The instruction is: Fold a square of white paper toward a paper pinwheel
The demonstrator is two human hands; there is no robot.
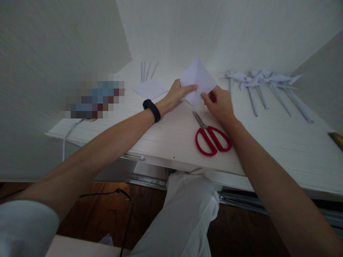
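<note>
A square sheet of white paper (198,75) is held up off the desk, one corner pointing away from me and a faint crease down its middle. My left hand (179,92) grips its left side, thumb lying on top. At the lower right edge my right hand (218,103) pinches the sheet between thumb and fingers. Just below the paper, red-handled scissors (211,139) lie on the desk, blades slightly apart and pointing away. More white paper (150,88) lies flat to the left of my left hand.
Several thin paper sticks (146,71) lie at the back left. Several paper pinwheels (257,80) on rolled paper sticks rest at the right. A blurred-out object (96,100) with a white cable (65,141) is at the left. Walls enclose the desk (166,142).
</note>
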